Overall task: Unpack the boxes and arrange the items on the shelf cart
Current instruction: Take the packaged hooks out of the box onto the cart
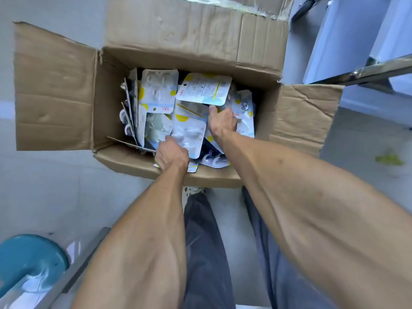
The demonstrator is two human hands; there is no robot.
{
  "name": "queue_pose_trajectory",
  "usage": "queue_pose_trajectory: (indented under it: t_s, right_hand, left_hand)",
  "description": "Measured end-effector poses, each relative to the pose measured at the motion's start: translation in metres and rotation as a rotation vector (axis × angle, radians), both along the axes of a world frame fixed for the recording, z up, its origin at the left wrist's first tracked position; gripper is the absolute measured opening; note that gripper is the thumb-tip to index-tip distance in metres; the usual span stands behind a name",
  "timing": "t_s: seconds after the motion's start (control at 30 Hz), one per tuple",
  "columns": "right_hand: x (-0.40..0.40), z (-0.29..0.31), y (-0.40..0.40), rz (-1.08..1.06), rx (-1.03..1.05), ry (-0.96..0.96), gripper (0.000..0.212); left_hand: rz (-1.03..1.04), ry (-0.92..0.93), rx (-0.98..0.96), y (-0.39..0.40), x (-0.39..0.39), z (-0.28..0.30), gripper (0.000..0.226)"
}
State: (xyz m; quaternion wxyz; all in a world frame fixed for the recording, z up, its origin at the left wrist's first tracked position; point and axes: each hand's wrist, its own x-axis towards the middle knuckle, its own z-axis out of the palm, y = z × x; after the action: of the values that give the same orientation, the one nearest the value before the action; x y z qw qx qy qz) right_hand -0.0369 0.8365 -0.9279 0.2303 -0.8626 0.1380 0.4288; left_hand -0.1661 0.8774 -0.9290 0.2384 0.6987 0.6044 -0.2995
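Boxes (169,112) remained nearly full: left grip (171,153) clamped on a blister pack (189,134), right grip (223,121) clamped among packs beside it

We see a box (156,30) of brown corrugated cardboard, matt, creased and dented, with clear glossy tape on its far flap. The packs (189,132) inside are glossy printed card under clear plastic blisters. Cart rail (365,72) is shiny metal. Floor (44,192) looks smooth, pale, faintly glossy. Trousers (205,253) are dark matt cloth. Stool (29,259) is teal glossy plastic.
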Motion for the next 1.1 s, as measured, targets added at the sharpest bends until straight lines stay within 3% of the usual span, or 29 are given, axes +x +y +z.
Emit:
queue_pose_trajectory:
  t_s: [0.1,0.2,0.33,0.53,0.63,0.8,0.93,1.1]
  right_hand:
    - [-0.013,-0.021,0.004,-0.088,0.016,-0.138,0.052]
    - [-0.024,-0.026,0.016,-0.163,0.040,-0.291,0.036]
    - [-0.011,-0.019,0.033,-0.526,0.107,-0.255,0.034]
    - [0.012,-0.016,0.035,-0.239,0.040,-0.308,0.044]
    - [0.020,-0.017,0.039,-0.127,0.063,-0.327,0.027]
    - [0.036,-0.025,0.048,-0.331,0.204,-0.276,0.021]
    - [0.045,-0.027,0.057,-0.331,0.150,-0.289,0.022]
    - [0.040,-0.019,0.037,-0.481,0.074,-0.254,0.030]
  left_hand:
    - [-0.228,-0.060,0.050,0.011,-0.008,-0.021,0.035]
    - [-0.321,-0.092,0.103,0.020,-0.009,-0.031,0.041]
    - [-0.338,-0.124,0.123,0.021,-0.004,-0.030,0.028]
    - [-0.416,-0.108,0.027,0.019,0.012,-0.024,0.026]
    - [-0.444,-0.055,0.058,0.016,0.016,-0.029,0.028]
    - [-0.463,-0.025,0.087,0.008,0.017,-0.033,0.023]
    - [-0.538,-0.005,0.096,0.003,0.019,-0.038,0.030]
    - [-0.535,0.028,0.099,0.003,0.017,-0.038,0.018]
